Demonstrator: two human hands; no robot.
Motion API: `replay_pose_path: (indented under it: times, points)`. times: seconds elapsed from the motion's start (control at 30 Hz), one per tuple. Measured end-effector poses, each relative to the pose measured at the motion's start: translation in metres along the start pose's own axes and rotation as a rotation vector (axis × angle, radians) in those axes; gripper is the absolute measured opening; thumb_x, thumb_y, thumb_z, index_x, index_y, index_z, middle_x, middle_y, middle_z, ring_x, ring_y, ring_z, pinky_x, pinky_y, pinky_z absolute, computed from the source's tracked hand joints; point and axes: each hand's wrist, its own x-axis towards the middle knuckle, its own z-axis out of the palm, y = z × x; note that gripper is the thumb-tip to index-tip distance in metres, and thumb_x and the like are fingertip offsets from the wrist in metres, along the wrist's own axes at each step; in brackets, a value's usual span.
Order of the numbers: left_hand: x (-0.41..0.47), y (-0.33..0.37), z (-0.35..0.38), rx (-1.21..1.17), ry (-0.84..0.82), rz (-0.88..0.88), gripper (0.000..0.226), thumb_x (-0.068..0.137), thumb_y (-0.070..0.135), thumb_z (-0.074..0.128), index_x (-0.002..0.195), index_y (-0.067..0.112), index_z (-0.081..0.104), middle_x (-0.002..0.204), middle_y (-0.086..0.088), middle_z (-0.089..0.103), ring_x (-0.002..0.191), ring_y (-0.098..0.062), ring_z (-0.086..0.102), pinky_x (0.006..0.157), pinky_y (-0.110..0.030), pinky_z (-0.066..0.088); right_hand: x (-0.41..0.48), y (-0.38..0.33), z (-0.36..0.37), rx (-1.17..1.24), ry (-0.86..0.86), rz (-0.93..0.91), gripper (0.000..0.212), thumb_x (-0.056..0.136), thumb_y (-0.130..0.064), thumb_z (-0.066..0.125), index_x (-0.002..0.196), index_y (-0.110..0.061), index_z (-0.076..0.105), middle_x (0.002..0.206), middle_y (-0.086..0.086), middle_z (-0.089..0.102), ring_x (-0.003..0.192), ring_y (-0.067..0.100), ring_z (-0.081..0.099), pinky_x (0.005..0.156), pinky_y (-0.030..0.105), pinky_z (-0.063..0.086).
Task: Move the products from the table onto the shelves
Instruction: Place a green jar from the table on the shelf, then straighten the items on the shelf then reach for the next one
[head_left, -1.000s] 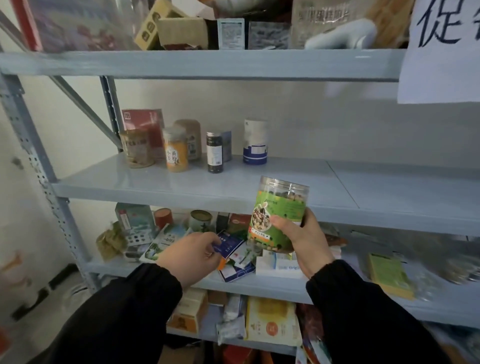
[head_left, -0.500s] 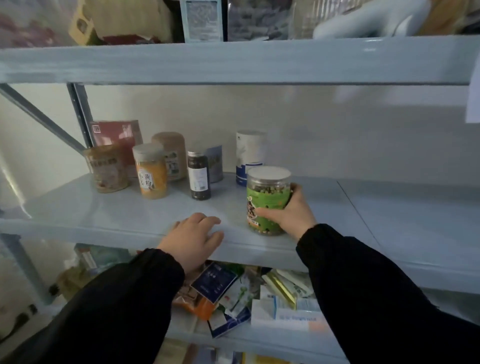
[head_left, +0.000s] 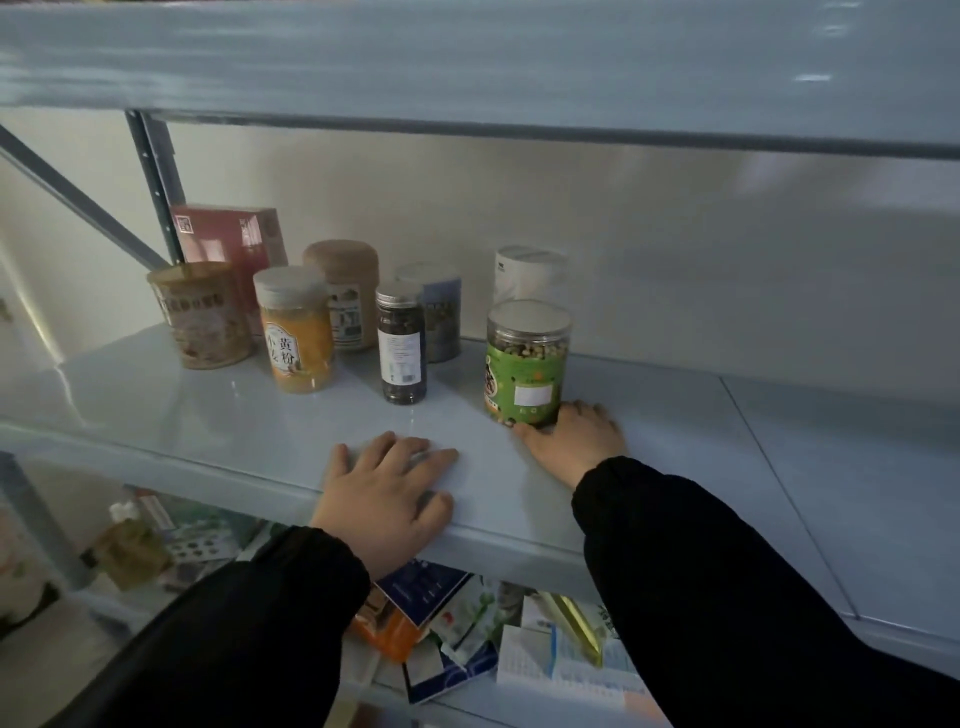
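Green-labelled jar (head_left: 525, 364), clear plastic with a clear lid and mixed nuts or seeds showing above the label, stands upright on the middle shelf (head_left: 208, 415). It is set back from the front edge and sits just left of the seam between the two shelf panels. The right hand (head_left: 574, 441) lies low on the shelf at the jar's foot and cups it: the thumb runs along the front of the base and the fingers curl round its right side, their tips hidden behind the jar. The left hand (head_left: 387, 491) lies flat, palm down, on the front edge of the same shelf, its fingers straight and slightly spread, holding nothing. It is left of the jar and apart from it. Both arms wear black sleeves.

Directly behind the jar, close to the back edge, stands a white canister (head_left: 530, 273). To the left, well apart from the jar, is a narrow dark jar (head_left: 402, 345) with a silver cap and a white label. Behind that is a blue-grey canister (head_left: 439, 312). Further left stand an orange jar (head_left: 296, 332) with printed characters, a brown canister (head_left: 345, 293) and a tan tin (head_left: 200, 314). A red box (head_left: 228, 239) leans up at the back left corner.

Overhead runs the pale upper shelf (head_left: 467, 62). Below the front edge, the lower shelf holds loose packets and boxes (head_left: 467, 623), blurred and overlapping.
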Motion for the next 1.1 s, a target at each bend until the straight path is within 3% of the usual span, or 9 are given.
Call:
replay_pose_path:
  times: [0.3, 0.4, 0.47, 0.57, 0.63, 0.7, 0.77, 0.9, 1.1]
  points:
    - [-0.008, 0.002, -0.016, -0.033, -0.168, -0.044, 0.075, 0.085, 0.069, 0.005, 0.154, 0.046, 0.021, 0.155, 0.012, 0.037, 0.144, -0.014, 0.029, 0.116, -0.052, 0.022, -0.029, 0.002, -0.014, -0.09, -0.114, 0.001, 0.081, 0.096, -0.071, 0.027, 0.158, -0.019, 0.031, 0.163, 0.009, 0.032, 0.149, 0.032, 0.026, 0.119, 0.047, 0.024]
    - [-0.047, -0.004, -0.077, -0.964, 0.026, -0.142, 0.058, 0.099, 0.058, 0.035, 0.149, 0.029, 0.043, 0.107, 0.011, 0.073, 0.105, -0.008, 0.066, 0.107, -0.046, 0.045, -0.063, 0.01, -0.021, -0.098, -0.165, -0.021, 0.089, 0.093, -0.076, 0.024, 0.163, -0.022, 0.019, 0.17, 0.005, 0.015, 0.155, 0.027, 0.013, 0.123, 0.048, 0.015]
    - [-0.06, -0.006, -0.096, -1.238, 0.319, -0.396, 0.062, 0.106, 0.039, 0.018, 0.138, -0.002, 0.05, 0.1, -0.014, 0.07, 0.102, -0.03, 0.066, 0.102, -0.042, 0.047, -0.089, 0.018, -0.024, -0.092, -0.173, -0.034, 0.09, 0.092, -0.078, 0.022, 0.163, -0.024, 0.016, 0.171, 0.003, 0.009, 0.157, 0.025, 0.007, 0.124, 0.048, 0.01]
    - [-0.047, -0.036, -0.102, -0.94, 0.443, -0.651, 0.045, 0.103, 0.013, 0.023, 0.119, -0.001, 0.063, 0.117, -0.028, 0.065, 0.112, -0.042, 0.06, 0.105, -0.05, 0.041, -0.128, 0.023, -0.028, -0.093, -0.151, -0.026, 0.086, 0.095, -0.076, 0.022, 0.163, -0.025, 0.015, 0.172, 0.003, 0.007, 0.157, 0.025, 0.005, 0.124, 0.049, 0.007]
    - [-0.085, -0.024, -0.116, -0.714, 0.284, -0.419, 0.028, 0.103, 0.014, 0.038, 0.103, 0.004, 0.064, 0.105, -0.038, 0.062, 0.093, -0.047, 0.06, 0.091, -0.048, 0.049, -0.157, 0.021, -0.028, -0.101, -0.112, -0.04, 0.082, 0.097, -0.074, 0.023, 0.163, -0.026, 0.016, 0.171, 0.004, 0.008, 0.157, 0.026, 0.006, 0.125, 0.049, 0.007]
    - [-0.109, -0.002, -0.149, -0.888, 0.482, -0.097, 0.03, 0.103, 0.026, 0.037, 0.101, 0.012, 0.063, 0.1, -0.02, 0.067, 0.084, -0.028, 0.062, 0.075, -0.036, 0.051, -0.189, 0.021, -0.027, -0.093, -0.075, -0.062, 0.081, 0.097, -0.073, 0.029, 0.163, -0.026, 0.016, 0.171, 0.004, 0.007, 0.157, 0.026, 0.004, 0.125, 0.048, 0.004]
    - [-0.133, 0.028, -0.147, -0.812, 0.241, 0.106, 0.026, 0.103, 0.038, 0.043, 0.114, 0.03, 0.065, 0.102, 0.009, 0.068, 0.09, -0.005, 0.062, 0.081, -0.033, 0.052, -0.222, 0.023, -0.029, -0.05, -0.072, -0.085, 0.083, 0.097, -0.071, 0.037, 0.163, -0.026, 0.016, 0.172, 0.003, 0.006, 0.158, 0.025, 0.001, 0.126, 0.046, 0.004]
    - [-0.14, 0.089, -0.063, -0.386, -0.191, 0.175, 0.036, 0.098, 0.044, 0.052, 0.13, 0.031, 0.061, 0.111, 0.012, 0.066, 0.097, -0.006, 0.059, 0.086, -0.025, 0.046, -0.276, 0.041, -0.036, 0.012, -0.171, -0.04, 0.075, 0.094, -0.065, 0.051, 0.156, -0.027, 0.036, 0.165, 0.005, 0.025, 0.155, 0.03, 0.016, 0.123, 0.044, 0.023]
    - [-0.156, 0.175, -0.03, -0.196, -0.346, 0.379, 0.047, 0.097, 0.052, 0.046, 0.138, 0.033, 0.055, 0.128, 0.009, 0.064, 0.113, -0.013, 0.059, 0.095, -0.028, 0.046, -0.343, 0.091, -0.044, -0.01, -0.303, 0.096, 0.072, 0.09, -0.059, 0.059, 0.151, -0.026, 0.045, 0.156, 0.005, 0.043, 0.143, 0.027, 0.04, 0.108, 0.04, 0.039]
